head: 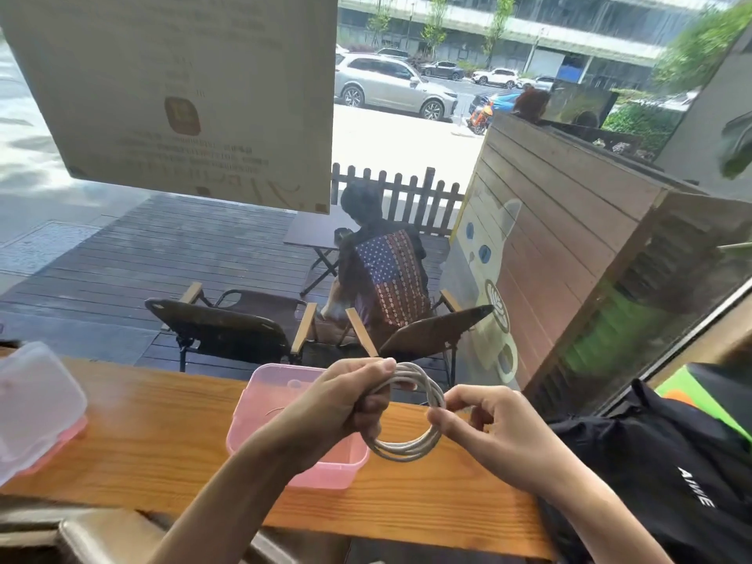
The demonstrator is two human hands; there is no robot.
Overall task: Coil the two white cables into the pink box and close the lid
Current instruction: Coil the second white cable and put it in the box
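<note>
A white cable [407,447] is wound into a round coil of several loops and held in the air above the right end of the pink box [260,405]. My left hand [346,400] grips the coil's left side, fingers closed around the loops. My right hand [484,421] pinches the coil's right side between thumb and fingers. The pink box stands open on the wooden counter [162,433], partly hidden by my left forearm. Its translucent lid [36,400] lies apart at the counter's far left. I see only one cable.
A black bag [659,466] with white lettering sits at the counter's right end. Behind the counter is a window; outside are folding chairs [228,319], a seated person [386,274] and a wooden partition [569,238].
</note>
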